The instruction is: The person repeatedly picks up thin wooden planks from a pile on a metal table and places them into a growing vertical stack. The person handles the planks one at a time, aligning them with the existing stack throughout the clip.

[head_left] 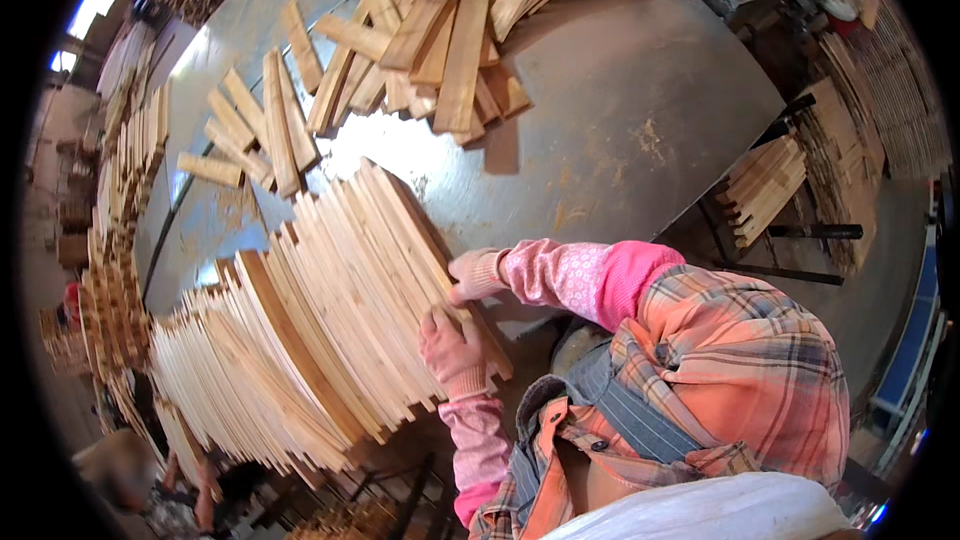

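Note:
A long row of pale wooden strips stands packed side by side on the metal table, running from the lower left toward me. My left hand is closed over the near ends of the strips at the row's right side, fingers curled onto the wood. Just beyond it, my right hand grips the outer edge of the last strip, with some of its fingertips hidden against the wood. One darker, curved strip stands out within the row.
Loose boards lie in a jumbled heap on the metal table toward the far side. More stacked strips sit below the table's right edge. At lower left, another person is beside the row's far end. Wood piles line the left.

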A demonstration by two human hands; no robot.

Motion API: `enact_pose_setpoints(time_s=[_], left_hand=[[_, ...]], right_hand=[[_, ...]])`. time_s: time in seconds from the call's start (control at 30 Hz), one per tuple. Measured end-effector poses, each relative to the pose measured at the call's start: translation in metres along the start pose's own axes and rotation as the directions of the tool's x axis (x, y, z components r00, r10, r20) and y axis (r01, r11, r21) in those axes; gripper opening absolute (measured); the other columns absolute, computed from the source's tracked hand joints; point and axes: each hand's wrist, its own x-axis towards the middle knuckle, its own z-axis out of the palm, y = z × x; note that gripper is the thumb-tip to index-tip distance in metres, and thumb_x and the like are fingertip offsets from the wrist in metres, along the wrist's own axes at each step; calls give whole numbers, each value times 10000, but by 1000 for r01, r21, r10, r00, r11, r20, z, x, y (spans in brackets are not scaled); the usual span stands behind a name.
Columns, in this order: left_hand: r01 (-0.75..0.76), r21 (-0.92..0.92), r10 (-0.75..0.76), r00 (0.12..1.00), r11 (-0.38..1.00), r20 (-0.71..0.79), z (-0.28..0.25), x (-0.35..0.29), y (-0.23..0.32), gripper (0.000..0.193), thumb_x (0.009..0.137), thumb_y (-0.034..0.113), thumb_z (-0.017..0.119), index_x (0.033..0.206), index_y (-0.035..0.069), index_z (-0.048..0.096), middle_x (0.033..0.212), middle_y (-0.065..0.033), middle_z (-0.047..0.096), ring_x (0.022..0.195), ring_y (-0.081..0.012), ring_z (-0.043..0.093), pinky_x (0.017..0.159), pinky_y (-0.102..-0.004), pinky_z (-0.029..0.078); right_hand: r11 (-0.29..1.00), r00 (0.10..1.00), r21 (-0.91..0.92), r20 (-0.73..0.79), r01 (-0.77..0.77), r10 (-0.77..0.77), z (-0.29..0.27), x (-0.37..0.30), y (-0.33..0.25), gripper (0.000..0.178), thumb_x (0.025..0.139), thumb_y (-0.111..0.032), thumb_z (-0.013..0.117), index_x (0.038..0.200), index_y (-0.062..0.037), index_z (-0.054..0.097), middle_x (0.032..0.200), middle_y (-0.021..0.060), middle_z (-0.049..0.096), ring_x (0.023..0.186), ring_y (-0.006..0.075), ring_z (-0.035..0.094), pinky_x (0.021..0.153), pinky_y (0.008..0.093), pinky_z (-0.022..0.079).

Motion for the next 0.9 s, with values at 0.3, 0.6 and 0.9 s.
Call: enact_pose_setpoints(time_s=[0.3, 0.6, 0.9], left_hand=[[-211, -453, 136, 972, 866, -192, -55, 151, 128, 559, 877, 66, 746, 1385, -77, 563, 1395, -249, 582, 1235, -387, 608, 1029, -402, 504], [-456, -64, 460, 883, 888, 93, 75, 480, 370, 988, 823, 464, 800, 1549, -32, 350, 1540, -264, 448, 1435, -401, 430, 1177, -442, 376], [-304, 12, 293, 928, 953, 230, 121, 529, 432, 1060, 728, 349, 852, 1532, -80, 309, 1387, -303, 535, 1257, -448, 574, 1049, -447, 496]], right_hand=[[704, 607, 626, -715, 335, 347, -222, -59, 203, 609, 904, -524, 699, 1189, 14, 695, 1016, 165, 726, 935, 254, 669, 837, 410, 532], [234, 549, 775, -593, 587, 589, -432, 1, 338, 719, 895, -525, 753, 1365, 1, 615, 1394, 187, 608, 1322, 313, 527, 1129, 432, 424], [277, 378, 525, -813, 805, 443, -467, 21, 334, 542, 860, -362, 785, 1225, 29, 696, 1191, 100, 717, 1091, 209, 649, 1020, 365, 458]])
